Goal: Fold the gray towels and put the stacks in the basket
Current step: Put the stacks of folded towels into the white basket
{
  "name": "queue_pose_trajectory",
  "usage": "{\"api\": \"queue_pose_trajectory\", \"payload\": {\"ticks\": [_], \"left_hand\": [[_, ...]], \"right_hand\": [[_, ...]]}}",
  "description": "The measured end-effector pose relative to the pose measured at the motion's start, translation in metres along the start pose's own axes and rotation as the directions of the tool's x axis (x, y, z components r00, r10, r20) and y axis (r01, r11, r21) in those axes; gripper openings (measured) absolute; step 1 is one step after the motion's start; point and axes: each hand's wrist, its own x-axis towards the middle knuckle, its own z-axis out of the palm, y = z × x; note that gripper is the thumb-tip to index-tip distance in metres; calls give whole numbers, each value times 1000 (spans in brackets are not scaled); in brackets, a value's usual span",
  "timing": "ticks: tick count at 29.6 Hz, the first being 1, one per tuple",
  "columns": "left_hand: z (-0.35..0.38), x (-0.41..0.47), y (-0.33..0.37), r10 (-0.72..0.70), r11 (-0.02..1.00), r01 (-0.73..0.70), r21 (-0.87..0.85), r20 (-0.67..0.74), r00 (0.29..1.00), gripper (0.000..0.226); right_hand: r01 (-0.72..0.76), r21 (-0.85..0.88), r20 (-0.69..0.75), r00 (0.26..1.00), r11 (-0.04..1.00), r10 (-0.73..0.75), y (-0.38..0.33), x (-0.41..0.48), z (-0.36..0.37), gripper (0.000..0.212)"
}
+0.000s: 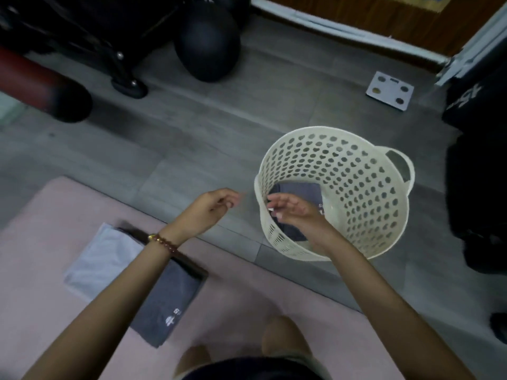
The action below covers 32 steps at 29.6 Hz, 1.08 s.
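One gray towel was in the basket, and more was left on the mat.

A folded gray towel point(299, 192) lay at the bottom of the cream basket point(365, 193) on the floor point(219, 133), so the task looked partly done. A second gray towel point(167, 297), folded, waited on the pink mat point(247, 297) with a white towel point(101, 261) touching its left edge. The right hand point(297, 212) hung over the basket's near rim and the left hand point(214, 208) just beside the basket, the fingers of both loosely curled and holding nothing. A black ball point(207, 45) and a white scale point(389, 90) sat well apart. Nothing stood between the mat and the basket.
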Motion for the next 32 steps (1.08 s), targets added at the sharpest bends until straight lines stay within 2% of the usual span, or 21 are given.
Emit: {"api": "queue_pose_trajectory", "payload": {"ticks": [6, 8, 10, 13, 14, 16, 17, 18, 21, 22, 24, 27, 29, 32], "left_hand": [[-42, -48, -37, 25, 1000, -23, -16, 121, 992, 32], [-55, -69, -64, -11, 999, 16, -34, 126, 992, 33], [-62, -96, -103, -95, 994, 100, -48, 102, 990, 30], [-58, -155, -170, -283, 954, 288, -84, 70, 957, 39], [-49, -182, -218, -360, 930, 361, -77, 27, 933, 47], [-35, -213, -268, -413, 910, 413, 37, 11, 911, 41], [-28, -222, -292, -460, 883, 454, 117, 30, 887, 38], [-16, -230, -317, -497, 848, 476, 234, 37, 867, 43], [7, -239, -364, -610, 694, 492, 526, 67, 789, 73], [14, -242, -372, -601, 663, 472, 582, 38, 798, 85], [26, -248, -386, -504, 650, 392, 651, -17, 864, 108], [33, -258, -402, -358, 638, 290, 714, -60, 932, 111], [37, -261, -407, -326, 640, 306, 705, -112, 939, 106], [38, -264, -408, -335, 646, 324, 691, -124, 934, 104]], "right_hand": [[-70, -39, 27, 997, 997, 71, 27, -26, 89, 31], [-101, 17, 16, 995, 995, 101, 45, -14, 119, 33], [-201, 135, 26, 980, 970, 199, 70, 3, 151, 37], [-380, 197, 47, 924, 904, 378, 131, 32, 196, 43], [-464, 171, 115, 885, 869, 451, 173, 53, 222, 45], [-626, 88, 181, 775, 775, 606, 226, 64, 248, 55], [-658, 9, 186, 741, 753, 645, 249, 68, 260, 60], [-644, -78, 176, 742, 761, 646, 277, 69, 273, 64], [-498, -121, 74, 858, 859, 508, 334, 79, 303, 75], [-459, -124, 40, 884, 880, 466, 351, 82, 313, 74], [-380, -181, -23, 924, 907, 382, 369, 83, 332, 71], [-291, -209, -43, 957, 934, 288, 386, 82, 350, 78], [-259, -172, -43, 966, 950, 256, 395, 79, 359, 79], [-248, -46, -164, 958, 968, 237, 396, 75, 376, 76]]}}
